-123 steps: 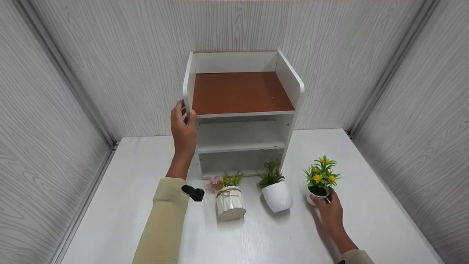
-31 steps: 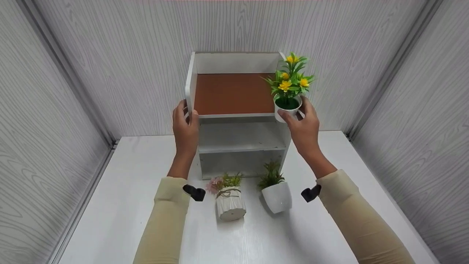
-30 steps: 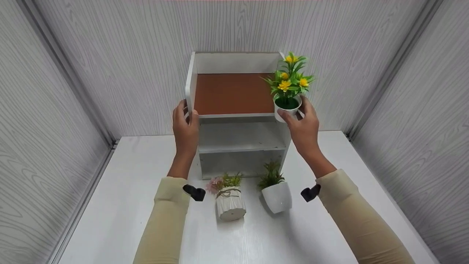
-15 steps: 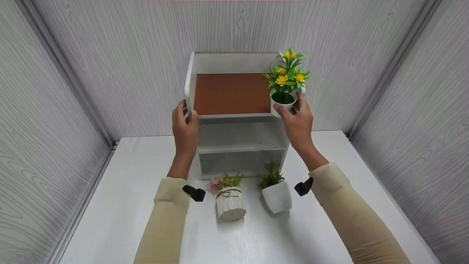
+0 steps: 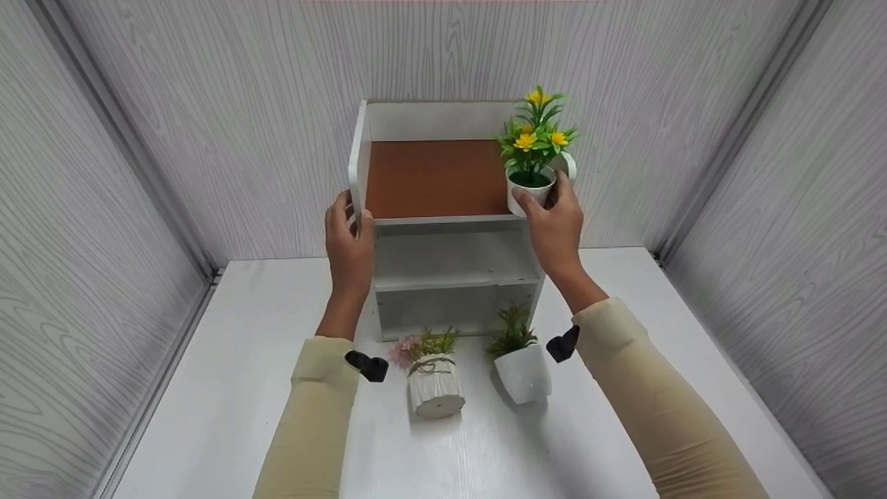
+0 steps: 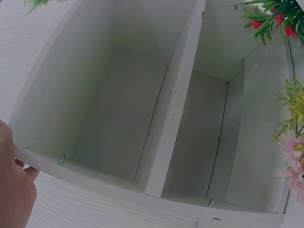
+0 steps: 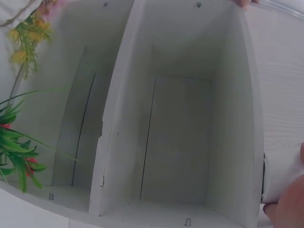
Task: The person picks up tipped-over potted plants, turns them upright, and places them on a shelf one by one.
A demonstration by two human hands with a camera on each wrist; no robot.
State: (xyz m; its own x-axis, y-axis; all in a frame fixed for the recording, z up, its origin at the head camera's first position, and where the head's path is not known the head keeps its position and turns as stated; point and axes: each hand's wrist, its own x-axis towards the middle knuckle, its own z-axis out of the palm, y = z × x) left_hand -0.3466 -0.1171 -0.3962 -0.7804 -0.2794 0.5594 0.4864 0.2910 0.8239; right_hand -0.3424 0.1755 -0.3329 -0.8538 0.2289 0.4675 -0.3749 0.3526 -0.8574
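Observation:
My right hand (image 5: pixel 560 232) pinches a white pot of artificial yellow flowers (image 5: pixel 517 201) by its rim, thumb in front. The pot is upright at the front right corner of the shelf unit's brown top (image 5: pixel 436 180); whether it touches the surface I cannot tell. My left hand (image 5: pixel 352 253) grips the front edge of the left side panel (image 5: pixel 357 149), thumb inside and fingers outside. In the right wrist view, the white pot (image 7: pixel 280 173) and part of my hand (image 7: pixel 292 206) show beside the unit's board. The left wrist view shows part of my left hand (image 6: pixel 16 190).
Two potted plants lie on their sides on the white table (image 5: pixel 249 388) before the unit: a ribbed pot with twine (image 5: pixel 436 388) and pink flowers, and a smooth white pot (image 5: pixel 525 374). Two lower compartments (image 5: pixel 457 260) face me. Grained panels (image 5: pixel 242 125) enclose the table.
My right hand has lifted the yellow-flower pot from the table's right side to the shelf top. Over the last second it shifted left and farther back. My left hand stays on the panel.

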